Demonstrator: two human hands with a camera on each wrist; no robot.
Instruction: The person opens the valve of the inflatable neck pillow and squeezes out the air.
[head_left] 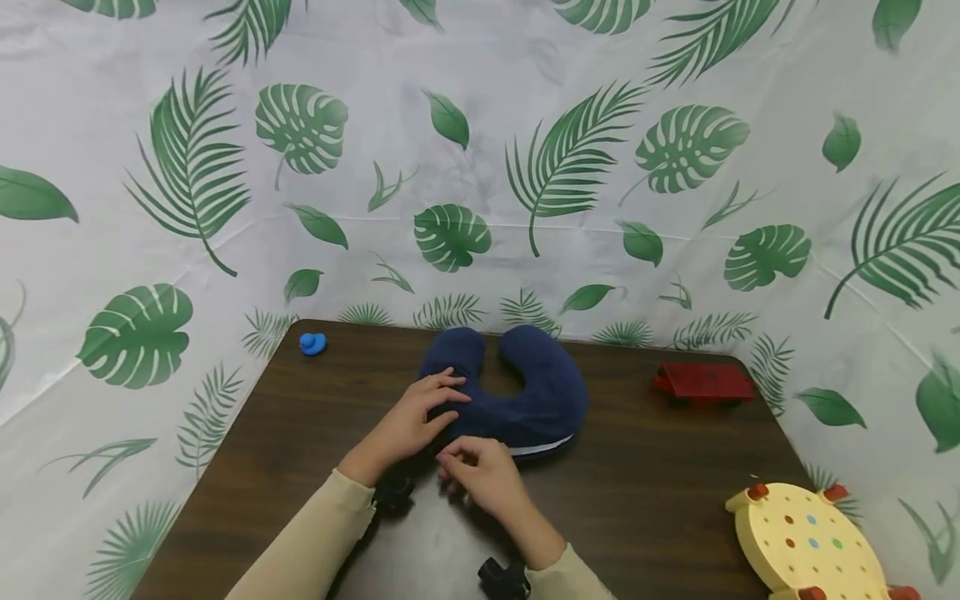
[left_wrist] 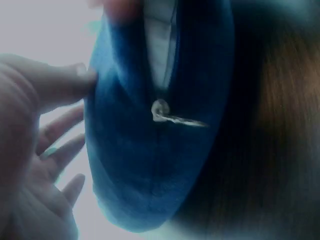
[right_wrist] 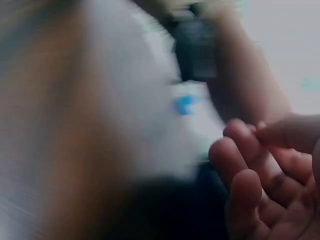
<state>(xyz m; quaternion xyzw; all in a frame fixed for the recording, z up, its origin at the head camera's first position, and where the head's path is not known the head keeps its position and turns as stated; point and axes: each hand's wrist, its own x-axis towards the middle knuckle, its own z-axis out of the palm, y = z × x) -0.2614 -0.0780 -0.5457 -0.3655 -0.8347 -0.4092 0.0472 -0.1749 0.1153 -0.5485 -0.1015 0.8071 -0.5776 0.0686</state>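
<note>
A navy U-shaped neck pillow lies on the dark brown table, its open end toward the far edge. My left hand rests on the pillow's left arm with straight fingers. In the left wrist view the thumb of my left hand touches the pillow, whose metal zipper pull hangs free below a part-open zip showing white lining. My right hand sits at the pillow's near edge. Its fingers are curled, and the blurred right wrist view shows the right hand holding nothing.
A small blue toy duck sits at the table's far left corner. A flat red object lies at the far right. A round yellow peg board stands at the near right corner. Leaf-print cloth hangs around the table.
</note>
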